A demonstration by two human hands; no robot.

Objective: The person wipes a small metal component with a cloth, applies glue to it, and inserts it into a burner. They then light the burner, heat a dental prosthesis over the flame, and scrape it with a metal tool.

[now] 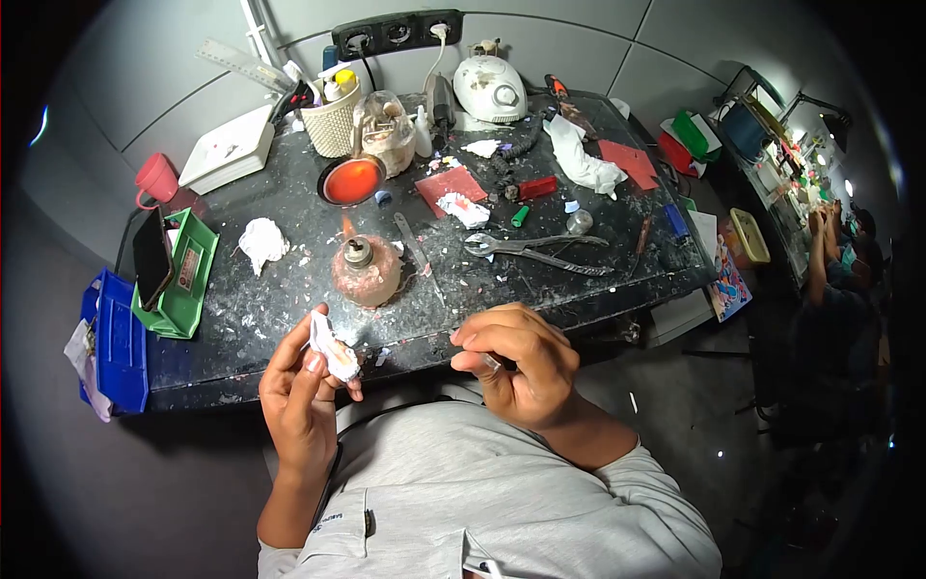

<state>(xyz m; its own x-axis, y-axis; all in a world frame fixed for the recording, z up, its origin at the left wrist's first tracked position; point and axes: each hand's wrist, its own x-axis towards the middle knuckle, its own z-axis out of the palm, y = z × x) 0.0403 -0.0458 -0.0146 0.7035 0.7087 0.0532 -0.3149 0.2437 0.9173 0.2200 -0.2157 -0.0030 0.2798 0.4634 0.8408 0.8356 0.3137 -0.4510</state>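
Note:
My left hand (301, 386) pinches a white plaster dental cast (333, 349) with a yellowish-orange patch, held over the table's front edge. My right hand (526, 362) is to the right of it, fingers curled and thumb pressed towards the index finger. A small shiny bit shows at those fingertips; what it belongs to I cannot make out. In front of my hands stands a glass spirit burner (367, 275) with a lit flame. Behind the flame is a round dark pan (351, 181) with glowing red-orange contents. A thin knife-like tool (417, 253) lies right of the burner.
Plaster-cutting pliers (540, 253), red wax sheets (449, 191) and another white plaster piece (463, 209) lie on the littered black table (280, 333). Green (196, 275) and blue bins (121, 347) stand left. A white machine (489, 89) sits at the back. Another person (849, 251) works at far right.

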